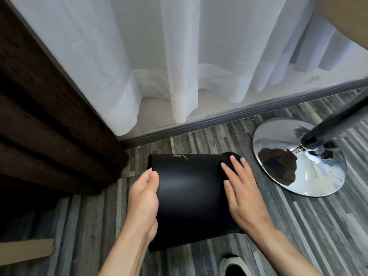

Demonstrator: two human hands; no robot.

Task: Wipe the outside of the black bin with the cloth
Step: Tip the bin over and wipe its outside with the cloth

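The black bin (189, 196) lies on its side above the striped wood floor, held between both hands. My left hand (142, 200) grips its left end, with the thumb hooked over the edge. My right hand (243, 192) lies flat on the right end, fingers spread over the darker rim band. A small pale logo and print show on the bin's far upper side. No cloth is visible in this view.
A chrome stool base (318, 176) with a dark pole (338, 120) stands close to the right of the bin. White sheer curtains (179, 56) hang behind, a brown curtain (49, 126) at left. A shoe (233, 265) and cardboard (25, 250) lie near the bottom.
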